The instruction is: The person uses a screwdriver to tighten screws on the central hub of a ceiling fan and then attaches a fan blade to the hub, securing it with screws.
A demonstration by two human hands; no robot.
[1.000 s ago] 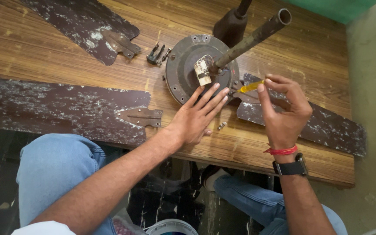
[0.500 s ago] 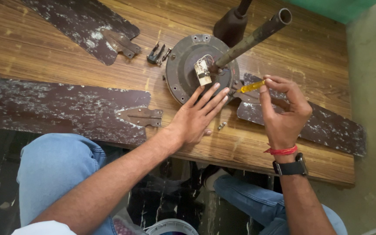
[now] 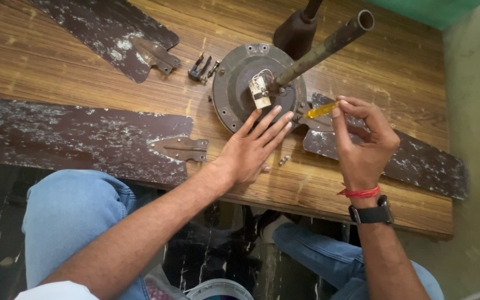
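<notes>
Right hand grip: the right hand [image 3: 362, 147] pinches a small yellow-handled screwdriver [image 3: 321, 110] between thumb and fingertips, fingers curled closed around the handle.
Screwdriver: its tip points left toward the rim of the fan motor housing [image 3: 240, 83], meeting the edge where a blade bracket sits; the exact contact point is too small to tell.
Left hand: the left hand [image 3: 254, 147] lies flat with fingers spread, holding nothing, fingertips resting on the lower edge of the motor housing.
Motor housing: round, dark metal, lying on the wooden table [image 3: 56, 66] just above both hands, with a rusty down rod [image 3: 323, 47] rising from its centre and a small pale capacitor [image 3: 260, 91] beside the rod.
Loose parts: a small screw [image 3: 284, 160] lies on the table between the hands.
Blades: one brown fan blade [image 3: 73, 139] lies to the left, another [image 3: 406, 155] under the right hand, a third [image 3: 112, 33] farther up.
</notes>
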